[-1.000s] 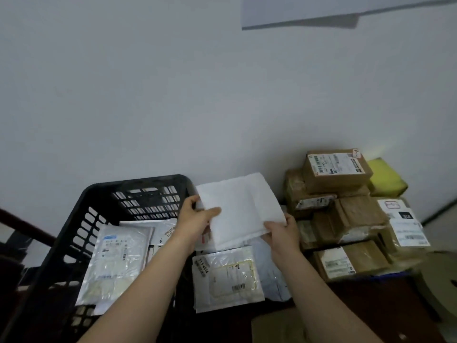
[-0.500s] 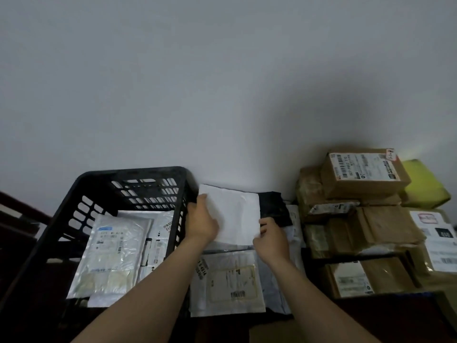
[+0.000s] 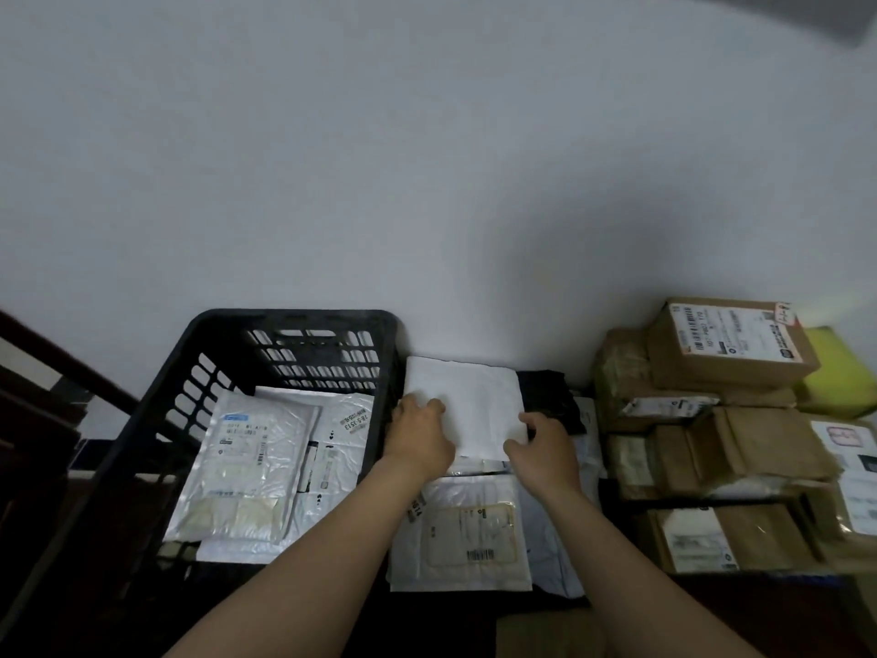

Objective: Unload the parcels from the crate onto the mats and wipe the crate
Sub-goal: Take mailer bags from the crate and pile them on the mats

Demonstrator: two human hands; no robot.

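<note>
A plain white parcel (image 3: 467, 398) lies flat against the wall on a pile of mailers, just right of the black slatted crate (image 3: 289, 320). My left hand (image 3: 420, 436) grips its left edge beside the crate wall, and my right hand (image 3: 545, 451) pinches its lower right corner. Inside the crate lie a shiny white mailer with a label (image 3: 247, 463) and another white mailer (image 3: 339, 448) partly under it. A labelled white mailer (image 3: 462, 534) lies nearer me, below the white parcel and between my forearms.
A black parcel (image 3: 550, 396) shows behind the white one. Several brown cardboard boxes (image 3: 726, 344) are stacked at the right, with a yellow-green package (image 3: 840, 372) behind them. A dark wooden rail (image 3: 52, 358) runs at the left. The grey wall stands close behind everything.
Both hands lowered the white parcel from mid-air down onto the pile against the wall. It now lies flat, and the view has tilted down a little.
</note>
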